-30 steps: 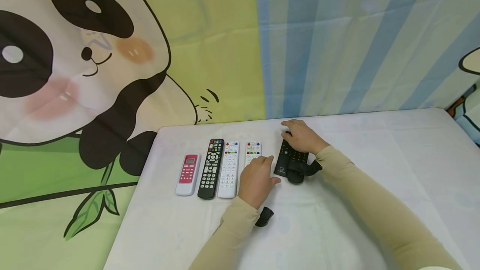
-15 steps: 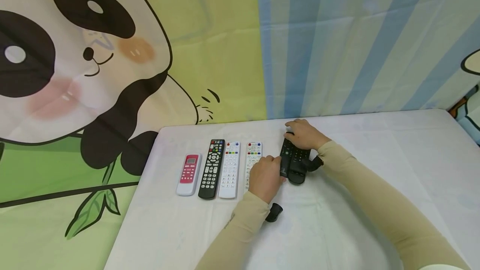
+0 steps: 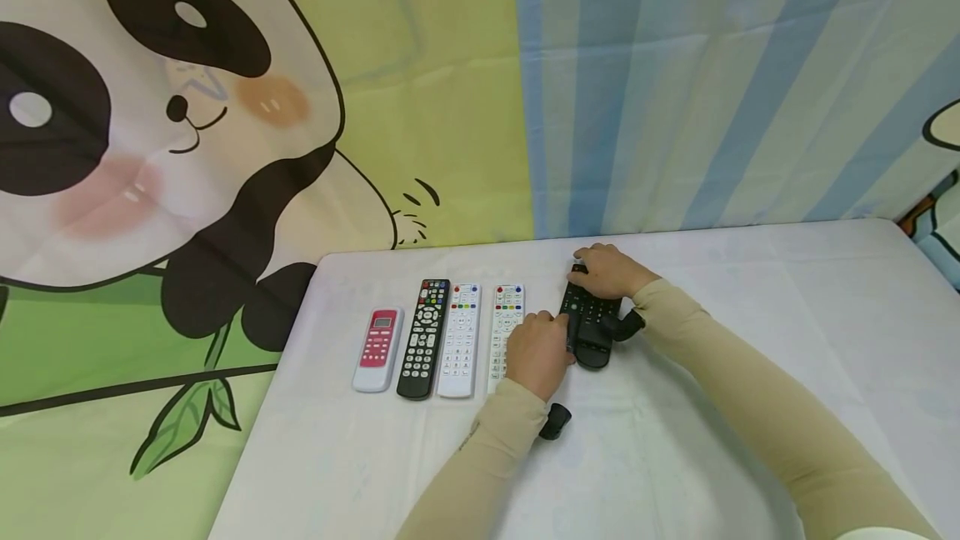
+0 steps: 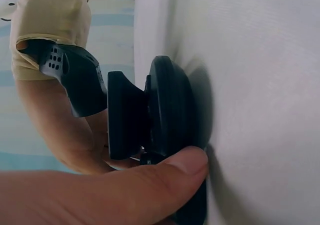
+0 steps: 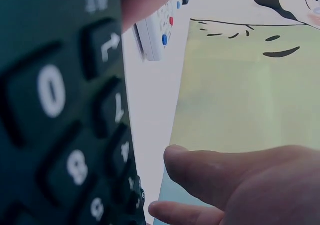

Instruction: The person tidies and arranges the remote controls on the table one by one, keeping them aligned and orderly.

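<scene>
Two black remote controls lie side by side on the right of the row in the head view. My left hand (image 3: 537, 355) grips the near end of the left black remote (image 3: 573, 301), and its thumb (image 4: 187, 161) lies along that end in the left wrist view. My right hand (image 3: 611, 272) is over the far ends of the pair, thumb and fingers extended, fingertips right at the top of the left one. Beneath the right wrist is the other black remote (image 3: 594, 350); number keys on a black remote (image 5: 55, 95) fill the left side of the right wrist view.
To the left, a pink-and-white remote (image 3: 377, 348), a long black remote (image 3: 422, 340), a white remote (image 3: 458, 340) and another white remote (image 3: 507, 315) stand in a row. They lie on a white-covered table (image 3: 675, 440). A printed cloth (image 3: 450, 107) hangs behind.
My left hand has moved right onto the near end of the left black remote. That remote has turned slightly, lying closer along its neighbour. My right hand has shifted a little right.
</scene>
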A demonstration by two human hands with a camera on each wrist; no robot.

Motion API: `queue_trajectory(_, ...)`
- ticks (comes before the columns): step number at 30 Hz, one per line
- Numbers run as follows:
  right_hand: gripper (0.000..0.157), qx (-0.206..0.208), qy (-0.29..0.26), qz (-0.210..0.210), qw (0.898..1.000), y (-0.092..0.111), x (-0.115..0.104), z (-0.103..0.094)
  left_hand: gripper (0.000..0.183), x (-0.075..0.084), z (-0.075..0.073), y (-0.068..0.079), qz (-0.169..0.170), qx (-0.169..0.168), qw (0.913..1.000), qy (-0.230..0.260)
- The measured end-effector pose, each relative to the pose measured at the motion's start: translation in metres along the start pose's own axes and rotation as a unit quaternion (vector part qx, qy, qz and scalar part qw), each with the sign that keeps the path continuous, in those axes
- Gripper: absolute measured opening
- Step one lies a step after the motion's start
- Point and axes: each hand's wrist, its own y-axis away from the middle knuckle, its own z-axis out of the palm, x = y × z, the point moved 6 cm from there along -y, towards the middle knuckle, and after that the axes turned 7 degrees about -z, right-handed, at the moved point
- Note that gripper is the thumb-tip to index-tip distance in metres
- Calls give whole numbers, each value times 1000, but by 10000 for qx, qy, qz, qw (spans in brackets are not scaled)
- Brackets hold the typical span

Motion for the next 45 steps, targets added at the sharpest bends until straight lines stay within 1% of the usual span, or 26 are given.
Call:
queue_trajectory(4,55,13,18,-2,10000,0,1,0,56,0,1,-1,6,74,10000,-39)
queue_trajectory(7,54,26,63,-102,9999,0,1,0,56,0,2,-1,-2,96,9999,-45)
queue_trajectory(13,45,93,206,-351,9991,-1,-3,-1,54,0,1,-2,0,127,9999,-10)
queue_trajectory(18,43,207,116,-444,9987,-2,-4,0,52,-1,1,-1,25,136,9999,-48)
queue_trajectory(26,41,322,82,-451,9984,-2,-9,-1,49,-2,-3,3,126,323,9993,-171)
queue_trajectory(33,41,394,66,-466,9981,-2,-11,-2,51,-4,-4,6,104,330,9992,-201)
queue_trajectory(35,41,417,58,-476,9980,-1,-11,-3,50,-5,-6,8,146,382,9989,-207)
queue_trajectory(40,41,451,47,-476,9978,0,-14,-4,50,-6,-8,10,156,370,9991,-128)
queue_trajectory(45,41,477,1,-496,9976,0,-18,-6,51,-8,-10,14,176,368,9989,-247)
